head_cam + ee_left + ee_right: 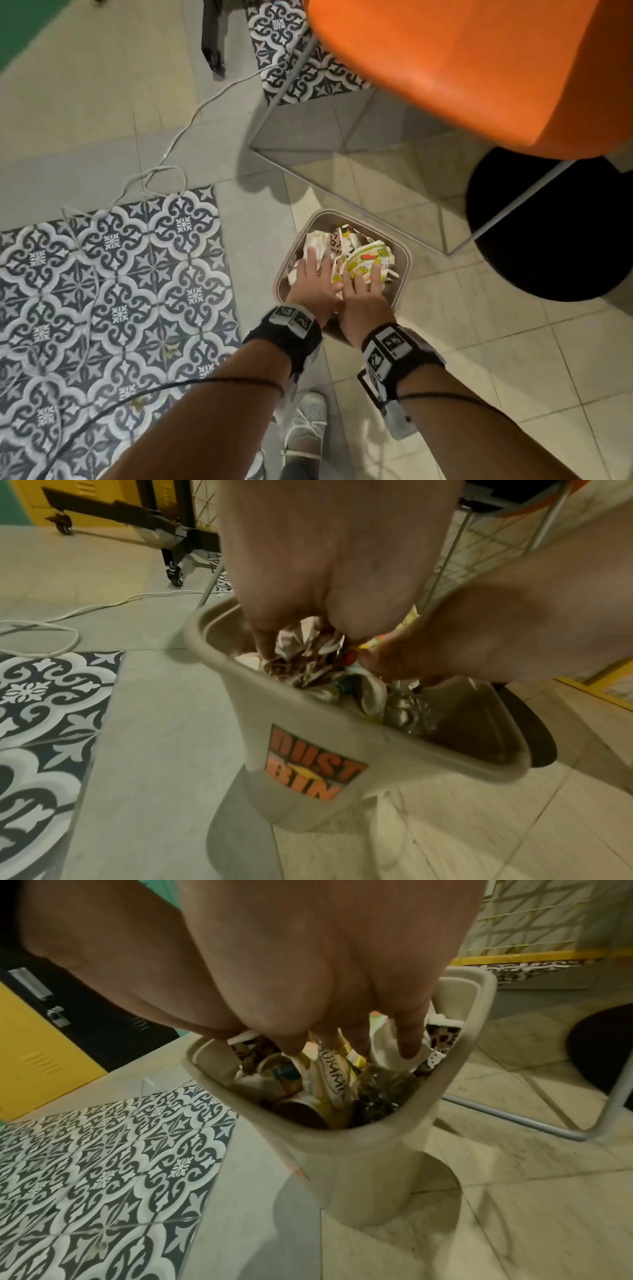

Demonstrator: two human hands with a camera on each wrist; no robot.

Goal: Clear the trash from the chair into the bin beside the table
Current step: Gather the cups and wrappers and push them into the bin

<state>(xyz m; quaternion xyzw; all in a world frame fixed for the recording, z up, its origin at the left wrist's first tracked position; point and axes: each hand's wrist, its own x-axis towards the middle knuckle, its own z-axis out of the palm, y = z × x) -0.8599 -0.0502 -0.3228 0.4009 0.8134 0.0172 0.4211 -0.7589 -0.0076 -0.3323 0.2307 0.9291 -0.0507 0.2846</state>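
Note:
A beige bin (pixel 405 263) labelled "DUST BIN" (pixel 312 767) stands on the floor, filled with crumpled wrappers, paper cups and a plastic bottle. My left hand (pixel 310 265) lies flat with straight fingers on brown-and-white crumpled paper (pixel 301 656) at the bin's left side. Beside it, my right hand (pixel 365 278) has its straight fingers (pixel 409 1042) down on a colourful printed wrapper (pixel 371 255) and white paper (pixel 385 1053). Neither hand grips anything. The orange chair (pixel 462 68) is above the bin at upper right; its visible seat shows no trash.
The chair's thin metal legs (pixel 346 202) frame the floor just behind the bin. A black round table base (pixel 548 233) sits to the right. A white cable (pixel 164 161) loops over the floor at left, near patterned tiles (pixel 113 274). My shoe (pixel 305 421) is below the bin.

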